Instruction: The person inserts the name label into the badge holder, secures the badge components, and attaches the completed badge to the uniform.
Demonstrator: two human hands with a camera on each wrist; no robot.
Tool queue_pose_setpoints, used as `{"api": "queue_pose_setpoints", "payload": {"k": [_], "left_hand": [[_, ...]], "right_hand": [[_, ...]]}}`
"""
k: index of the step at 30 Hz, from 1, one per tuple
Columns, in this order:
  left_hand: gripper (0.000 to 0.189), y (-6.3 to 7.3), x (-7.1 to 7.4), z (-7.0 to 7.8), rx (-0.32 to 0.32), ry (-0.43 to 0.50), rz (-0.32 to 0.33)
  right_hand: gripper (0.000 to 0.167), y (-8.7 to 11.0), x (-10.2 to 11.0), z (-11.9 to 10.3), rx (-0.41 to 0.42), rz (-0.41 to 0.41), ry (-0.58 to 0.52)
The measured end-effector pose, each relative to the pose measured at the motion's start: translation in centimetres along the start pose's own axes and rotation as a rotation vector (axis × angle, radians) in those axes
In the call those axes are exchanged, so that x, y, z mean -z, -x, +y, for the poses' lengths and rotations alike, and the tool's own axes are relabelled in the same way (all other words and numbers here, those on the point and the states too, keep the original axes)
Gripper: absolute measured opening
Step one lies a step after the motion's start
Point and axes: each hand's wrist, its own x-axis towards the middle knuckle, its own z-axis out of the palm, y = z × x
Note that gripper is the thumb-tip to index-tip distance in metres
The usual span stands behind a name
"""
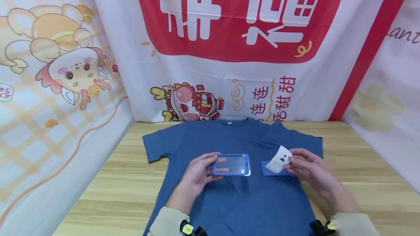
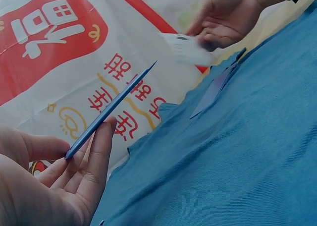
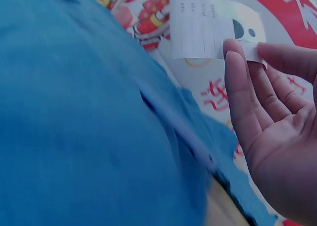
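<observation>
My left hand (image 1: pixel 197 174) holds a card holder (image 1: pixel 234 165) with a blue frame and a clear window, its fingers showing through the window. The left wrist view has this holder (image 2: pixel 111 108) edge-on, pinched between thumb and fingers. Between thumb and fingers of my right hand (image 1: pixel 308 165) is a white paper card (image 1: pixel 278 159); the right wrist view shows lines of small print and a dark figure icon on this card (image 3: pixel 198 30). Below the card, a flat blue rectangular piece (image 1: pixel 270 173) lies on the shirt, partly hidden by card and hand.
A dark blue T-shirt (image 1: pixel 242 203) is spread over the wooden table (image 1: pixel 108 192), under both hands. Behind the table hangs a white cloth (image 1: pixel 113 21) with red print. Printed cloth (image 1: pixel 19 126) also closes off the left side, and another sheet (image 1: pixel 387 94) the right.
</observation>
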Motion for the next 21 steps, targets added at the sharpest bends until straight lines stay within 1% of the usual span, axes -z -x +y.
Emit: {"api": "queue_pose_setpoints", "payload": {"k": [4, 7, 10, 13, 18, 21], "left_hand": [[0.045, -0.1, 0.1, -0.1, -0.007, -0.003, 0.0], [0.045, -0.2, 0.1, -0.2, -0.013, -0.007, 0.003], [0.046, -0.2, 0.0, -0.3, -0.01, -0.009, 0.005], [0.046, -0.2, -0.1, -0.4, -0.008, -0.015, 0.014], [0.044, -0.2, -0.5, -0.5, -0.015, -0.028, 0.045], [0.044, -0.2, -0.6, -0.6, -0.019, -0.038, 0.045]], "right_hand": [[0.02, -1.1, -2.3, -0.6, 0.046, -0.029, 0.026], [0.025, -1.6, -3.9, -1.0, 0.072, -0.031, 0.067], [0.024, -2.1, -5.3, -1.2, 0.09, -0.032, 0.114], [0.028, -2.3, -6.5, -1.4, 0.091, -0.038, 0.2], [0.039, -2.8, -8.4, -1.8, 0.058, -0.032, 0.337], [0.037, -3.1, -9.5, -1.9, 0.056, -0.047, 0.414]]}}
